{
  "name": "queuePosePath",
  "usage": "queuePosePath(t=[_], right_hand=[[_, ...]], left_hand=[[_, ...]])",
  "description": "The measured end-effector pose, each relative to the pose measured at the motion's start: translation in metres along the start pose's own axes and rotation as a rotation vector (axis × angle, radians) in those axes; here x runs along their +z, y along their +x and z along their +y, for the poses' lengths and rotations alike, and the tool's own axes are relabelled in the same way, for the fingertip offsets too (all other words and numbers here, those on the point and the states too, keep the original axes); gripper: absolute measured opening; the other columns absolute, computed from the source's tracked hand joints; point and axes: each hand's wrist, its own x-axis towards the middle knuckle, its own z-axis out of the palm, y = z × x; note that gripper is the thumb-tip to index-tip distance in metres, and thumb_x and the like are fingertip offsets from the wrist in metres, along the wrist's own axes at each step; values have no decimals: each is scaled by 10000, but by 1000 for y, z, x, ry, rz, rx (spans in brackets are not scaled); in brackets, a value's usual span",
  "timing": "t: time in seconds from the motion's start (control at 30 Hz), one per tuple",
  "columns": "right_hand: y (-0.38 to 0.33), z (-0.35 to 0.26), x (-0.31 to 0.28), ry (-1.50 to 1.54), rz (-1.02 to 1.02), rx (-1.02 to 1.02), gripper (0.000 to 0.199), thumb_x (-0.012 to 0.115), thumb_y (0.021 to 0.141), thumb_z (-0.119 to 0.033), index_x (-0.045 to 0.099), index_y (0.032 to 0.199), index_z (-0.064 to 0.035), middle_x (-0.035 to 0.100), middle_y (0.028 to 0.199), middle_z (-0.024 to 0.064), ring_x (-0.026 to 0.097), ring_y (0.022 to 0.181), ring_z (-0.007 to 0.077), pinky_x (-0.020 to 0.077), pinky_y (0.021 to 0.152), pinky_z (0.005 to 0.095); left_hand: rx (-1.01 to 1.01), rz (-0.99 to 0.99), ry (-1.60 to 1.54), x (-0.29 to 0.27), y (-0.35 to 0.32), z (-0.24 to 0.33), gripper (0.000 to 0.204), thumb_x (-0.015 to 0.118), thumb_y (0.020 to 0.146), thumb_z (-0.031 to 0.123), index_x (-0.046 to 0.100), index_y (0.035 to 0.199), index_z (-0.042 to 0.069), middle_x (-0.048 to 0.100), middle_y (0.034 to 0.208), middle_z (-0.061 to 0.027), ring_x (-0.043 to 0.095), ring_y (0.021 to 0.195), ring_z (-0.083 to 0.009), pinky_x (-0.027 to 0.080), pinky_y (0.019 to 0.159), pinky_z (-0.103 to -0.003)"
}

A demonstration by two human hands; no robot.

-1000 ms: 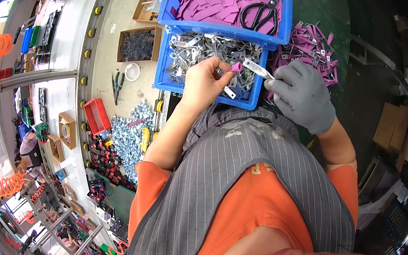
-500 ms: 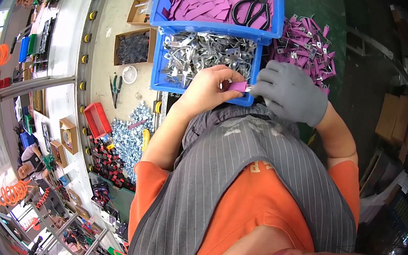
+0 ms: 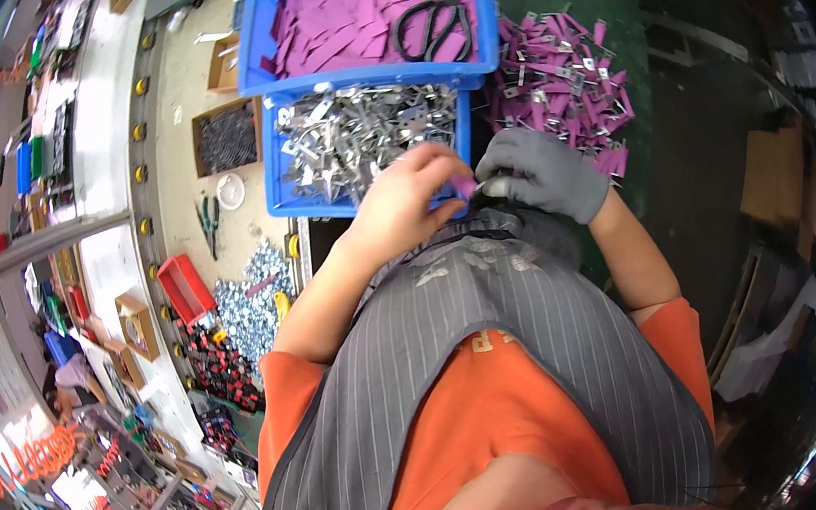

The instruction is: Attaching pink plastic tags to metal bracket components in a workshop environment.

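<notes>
My bare left hand (image 3: 407, 200) pinches a small purple sleeve (image 3: 464, 186) at the near right corner of the lower blue bin. My right hand (image 3: 545, 177), in a grey glove, is closed on a thin metal bracket (image 3: 481, 187) whose tip meets the sleeve. Fingers hide most of both pieces. The lower blue bin (image 3: 271, 185) holds many loose silvery metal brackets (image 3: 339, 137). Behind it, the upper blue bin (image 3: 486, 14) is full of flat purple sleeves (image 3: 337, 26), with black-handled scissors (image 3: 433, 35) on top.
Right of the bins lies a heap of purple-sleeved brackets (image 3: 560, 86) on a green surface. To the left are pliers (image 3: 210, 227), a white round cup (image 3: 231, 191), a red tray (image 3: 186, 288) and small shiny parts (image 3: 248, 308). Cardboard (image 3: 772, 178) stands far right.
The view has shifted, so the bins sit further left in it. My left fingers now cover more of the purple sleeve. Both hands stay close together at the bracket.
</notes>
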Motion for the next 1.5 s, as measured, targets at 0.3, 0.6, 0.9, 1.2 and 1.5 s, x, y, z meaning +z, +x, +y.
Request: queuePosePath(t=[0.3, 0.6, 0.9, 1.2, 1.5], right_hand=[[-155, 158, 10, -505, 790, 604, 153, 602, 816, -145, 631, 957, -90, 623, 892, 115, 595, 854, 296, 472, 775, 390], [-102, 114, 12, -342, 825, 454, 211, 576, 799, -88, 621, 1004, -72, 616, 973, 105, 595, 851, 311, 467, 806, 409], [65, 24, 73, -628, 92, 47, 259, 609, 777, -298, 636, 974, -133, 611, 1018, 38, 503, 1056, 230, 340, 905, 427], [76, 22, 73, -723, 107, 131, 261, 607, 728, -258, 604, 948, -117, 602, 986, 47, 526, 970, 230, 374, 825, 398], [83, 23, 81, -1025, -54, 221, 215, 512, 779, -168, 632, 952, -126, 638, 933, 40, 566, 928, 219, 385, 794, 376]], left_hand=[[-204, 149, -13, -5, -7, -20, 293, 730, 745, 130, 617, 1013, 94, 569, 1002, -75, 574, 691, -197, 495, 616, -312], [-400, 476, -10, -19, -22, -51, 192, 691, 776, 51, 657, 965, 39, 607, 818, -7, 433, 583, -76, 403, 572, -220], [-408, 507, -32, -27, -31, -48, 111, 693, 783, 44, 691, 894, 39, 613, 790, 1, 414, 568, -56, 373, 537, -201], [-264, 572, 193, -65, -1, -52, 96, 685, 781, 153, 686, 855, 92, 625, 787, -55, 573, 649, -199, 467, 601, -310], [-458, 416, 548, -91, 125, -106, 308, 638, 790, 405, 723, 850, 115, 683, 783, -133, 667, 748, -301, 538, 673, -397]])
